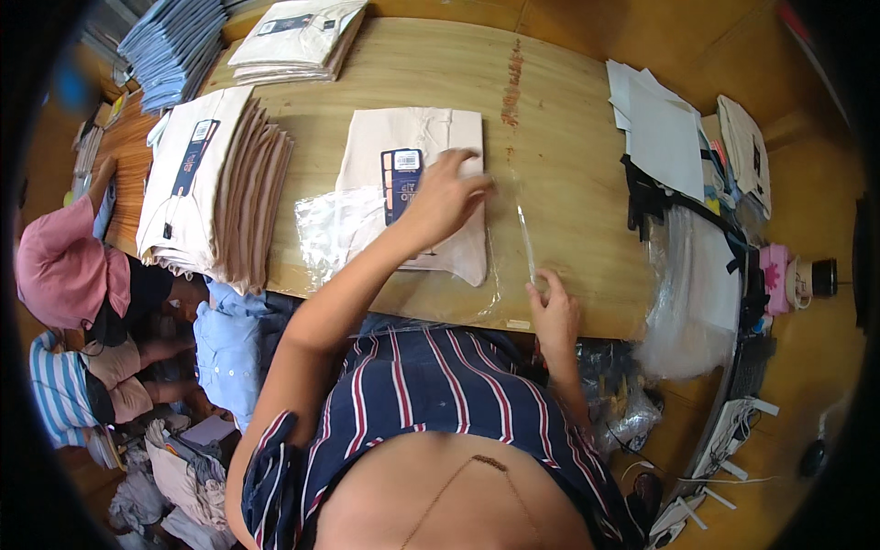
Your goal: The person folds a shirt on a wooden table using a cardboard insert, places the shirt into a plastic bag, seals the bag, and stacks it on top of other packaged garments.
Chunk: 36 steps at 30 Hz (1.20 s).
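Observation:
A folded cream garment (367,142) with a navy tag (401,170) lies on the wooden table. A transparent plastic bag (335,240) spreads over its lower part and on to the right. My left hand (449,202) reaches across the garment, fingers apart and slightly curled, the tips a little blurred at its right edge. Lower right, my right hand (556,319) pinches the bag's edge between thumb and finger, at the end of a shiny white strip (526,243). Part of the garment is hidden under my left hand and forearm.
Left of the garment stands a tall stack of tagged cream garments (206,183); another cream stack (298,41) and a blue stack (170,50) are behind. White sheets (665,137) and plastic bags (687,293) lie at right. Another person (69,261) is at far left.

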{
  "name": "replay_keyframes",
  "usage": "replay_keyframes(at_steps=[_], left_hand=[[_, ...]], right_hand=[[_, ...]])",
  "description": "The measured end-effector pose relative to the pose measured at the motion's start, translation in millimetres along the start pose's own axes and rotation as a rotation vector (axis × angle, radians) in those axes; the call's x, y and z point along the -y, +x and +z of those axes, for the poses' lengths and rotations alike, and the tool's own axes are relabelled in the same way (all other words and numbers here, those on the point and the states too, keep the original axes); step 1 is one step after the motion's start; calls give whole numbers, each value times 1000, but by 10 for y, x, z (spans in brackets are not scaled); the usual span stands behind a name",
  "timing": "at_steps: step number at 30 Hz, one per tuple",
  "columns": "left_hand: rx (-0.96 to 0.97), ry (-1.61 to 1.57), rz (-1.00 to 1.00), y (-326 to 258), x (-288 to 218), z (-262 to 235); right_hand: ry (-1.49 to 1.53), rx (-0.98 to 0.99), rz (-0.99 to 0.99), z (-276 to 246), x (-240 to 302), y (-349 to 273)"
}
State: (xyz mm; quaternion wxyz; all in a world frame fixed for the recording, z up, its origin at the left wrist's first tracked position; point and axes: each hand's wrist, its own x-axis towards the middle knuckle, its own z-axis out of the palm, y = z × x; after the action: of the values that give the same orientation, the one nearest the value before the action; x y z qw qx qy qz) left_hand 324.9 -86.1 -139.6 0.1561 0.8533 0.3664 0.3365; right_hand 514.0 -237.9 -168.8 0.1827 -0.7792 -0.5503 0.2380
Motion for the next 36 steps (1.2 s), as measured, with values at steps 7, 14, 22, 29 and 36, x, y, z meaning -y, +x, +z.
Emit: replay_keyframes(at_steps=[7, 14, 22, 29, 36], left_hand=[[870, 137, -47, 896, 198, 692], [619, -380, 137, 1123, 122, -600], [24, 324, 236, 1531, 351, -2056], [-1161, 263, 535, 1278, 402, -2222], [-800, -24, -548, 383, 1815, -976]], right_hand=[[870, 440, 321, 104, -121, -268], [972, 444, 211, -267, 125, 144], [86, -195, -352, -786, 1741, 1785], [845, -951, -709, -927, 2577, 2243], [102, -659, -708, 141, 1778, 2514]])
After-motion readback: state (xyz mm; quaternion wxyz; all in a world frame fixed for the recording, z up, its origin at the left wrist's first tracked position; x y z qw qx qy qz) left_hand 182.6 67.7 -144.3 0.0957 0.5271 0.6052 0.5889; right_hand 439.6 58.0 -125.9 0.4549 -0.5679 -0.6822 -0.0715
